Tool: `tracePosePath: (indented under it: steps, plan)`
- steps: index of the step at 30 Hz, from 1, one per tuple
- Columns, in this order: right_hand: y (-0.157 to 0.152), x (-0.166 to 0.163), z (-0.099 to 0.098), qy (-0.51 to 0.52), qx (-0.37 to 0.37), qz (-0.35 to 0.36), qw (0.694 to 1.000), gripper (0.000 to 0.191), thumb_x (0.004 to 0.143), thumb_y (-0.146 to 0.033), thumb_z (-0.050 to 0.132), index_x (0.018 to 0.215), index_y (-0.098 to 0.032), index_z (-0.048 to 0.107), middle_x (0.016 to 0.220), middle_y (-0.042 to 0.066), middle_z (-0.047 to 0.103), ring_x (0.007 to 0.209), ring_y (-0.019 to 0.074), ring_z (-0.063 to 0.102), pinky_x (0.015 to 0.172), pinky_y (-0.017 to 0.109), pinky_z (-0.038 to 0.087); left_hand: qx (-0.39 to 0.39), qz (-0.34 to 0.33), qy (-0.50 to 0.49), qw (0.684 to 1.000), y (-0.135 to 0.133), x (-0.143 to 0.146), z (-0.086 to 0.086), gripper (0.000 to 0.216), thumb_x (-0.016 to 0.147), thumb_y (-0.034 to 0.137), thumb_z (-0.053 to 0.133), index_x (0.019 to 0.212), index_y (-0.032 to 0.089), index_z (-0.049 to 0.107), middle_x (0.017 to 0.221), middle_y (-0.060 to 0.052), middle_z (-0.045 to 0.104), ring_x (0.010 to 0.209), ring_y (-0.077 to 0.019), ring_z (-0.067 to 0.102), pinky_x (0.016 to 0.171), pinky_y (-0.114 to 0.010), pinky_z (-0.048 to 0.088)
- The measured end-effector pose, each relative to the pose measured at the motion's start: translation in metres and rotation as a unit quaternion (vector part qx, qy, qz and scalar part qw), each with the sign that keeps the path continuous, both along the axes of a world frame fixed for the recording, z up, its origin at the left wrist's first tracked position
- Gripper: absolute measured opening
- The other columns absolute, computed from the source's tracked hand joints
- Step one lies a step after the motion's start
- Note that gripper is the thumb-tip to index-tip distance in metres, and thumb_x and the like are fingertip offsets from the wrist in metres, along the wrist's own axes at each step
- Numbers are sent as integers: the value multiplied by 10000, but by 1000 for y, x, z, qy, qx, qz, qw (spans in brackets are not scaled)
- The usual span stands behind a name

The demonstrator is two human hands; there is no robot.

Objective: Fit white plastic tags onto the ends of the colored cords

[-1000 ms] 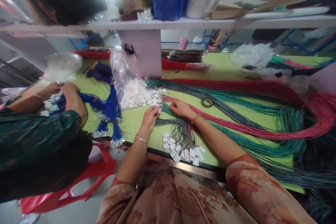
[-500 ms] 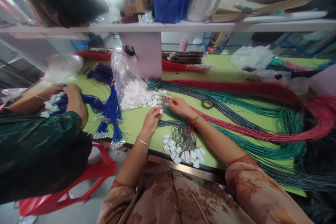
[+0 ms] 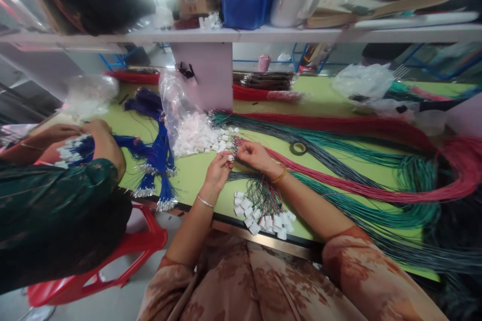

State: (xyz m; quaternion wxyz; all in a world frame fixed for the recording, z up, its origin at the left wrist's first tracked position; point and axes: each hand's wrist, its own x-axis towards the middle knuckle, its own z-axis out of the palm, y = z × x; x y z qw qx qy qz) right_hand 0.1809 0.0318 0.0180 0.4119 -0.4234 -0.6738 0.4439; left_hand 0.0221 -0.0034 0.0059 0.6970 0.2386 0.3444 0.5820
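Note:
A small white plastic connector housing (image 3: 230,158) is pinched between the thumb and fingers of my left hand (image 3: 217,170). Just to its right, my right hand (image 3: 254,155) is closed in a pinch on a thin wire, its tip close to the housing; the wire is mostly hidden by my fingers. Red wires (image 3: 301,171) with metal terminals at their ends run out from beside my right hand. Below my wrists lies a bunch of wires with white connectors (image 3: 263,218) on their ends. Loose white housings (image 3: 196,136) are heaped beyond my left hand.
Green wires (image 3: 361,153) and dark grey wires (image 3: 331,170) stretch rightward across the table. A tape roll (image 3: 298,148) lies among them. At left, a co-worker's arm (image 3: 105,148) is beside blue wires (image 3: 161,160). A shelf (image 3: 301,35) with a blue bin (image 3: 246,2) crosses above.
My right hand has drawn slightly left and down from the red wire ends, closer to my left hand. The housing has turned a little in my left fingers. The co-worker's hands have shifted left.

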Motion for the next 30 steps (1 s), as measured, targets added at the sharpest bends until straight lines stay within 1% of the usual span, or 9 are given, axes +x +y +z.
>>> tracePosePath:
  steps: [3,10,15,17,20,24,27,29,30]
  plan:
    - [-5,5,-5,0,7,13,1000,148,698,-280,593,721,-135,607,673,-5,582,597,92,459,581,209,365,-1,-7,-8,1000,1,0,-1,98,742,139,676,820,129,618,802,-41,640,623,-75,526,590,-198,403]
    - [-11,5,-1,-25,54,17,998,115,701,-249,575,722,-139,599,673,-5,581,597,93,455,576,209,355,-1,-6,-5,1000,1,1,0,112,740,152,692,818,121,618,790,-42,627,623,-72,519,607,-203,408]
    - [-14,0,-7,-63,83,-6,995,113,719,-250,570,712,-141,601,643,-7,573,568,93,437,547,210,324,25,21,31,999,-1,7,-4,177,702,199,747,795,132,613,689,-5,589,582,-69,492,556,-190,382]
    - [-15,-2,-9,-82,90,-9,992,133,739,-264,570,708,-140,605,621,-7,573,554,94,437,540,212,313,21,32,55,998,-1,10,-7,199,683,209,766,784,133,612,649,10,569,565,-67,483,552,-190,381]
    - [-19,-2,-9,-106,98,-2,990,157,777,-260,533,731,-138,621,638,5,597,557,99,456,548,215,315,8,47,66,997,-1,12,-9,218,671,224,777,778,127,614,675,2,583,562,-65,484,549,-195,378]
    - [-23,-3,-7,-144,110,-11,983,136,758,-236,534,682,-143,597,597,-3,565,532,97,435,527,219,288,14,54,68,996,0,14,-10,234,669,240,782,774,128,605,678,2,583,564,-65,481,547,-198,366]
    - [-12,0,-4,-173,113,9,978,137,761,-242,539,690,-143,601,608,-1,576,546,101,446,538,218,300,8,49,78,996,-1,15,-9,239,670,255,784,762,130,602,657,5,581,554,-64,474,549,-200,368]
    - [7,6,0,-181,116,18,976,175,801,-257,509,742,-141,626,691,19,628,615,115,495,588,219,341,2,50,80,996,-1,14,-8,235,680,261,778,773,131,606,710,-14,617,559,-60,477,550,-198,370]
    - [20,10,2,-192,115,7,975,203,825,-270,490,775,-141,638,745,33,652,658,125,518,617,223,359,1,52,80,995,-1,14,-8,234,685,262,775,781,131,606,746,-26,635,563,-58,479,550,-196,371]
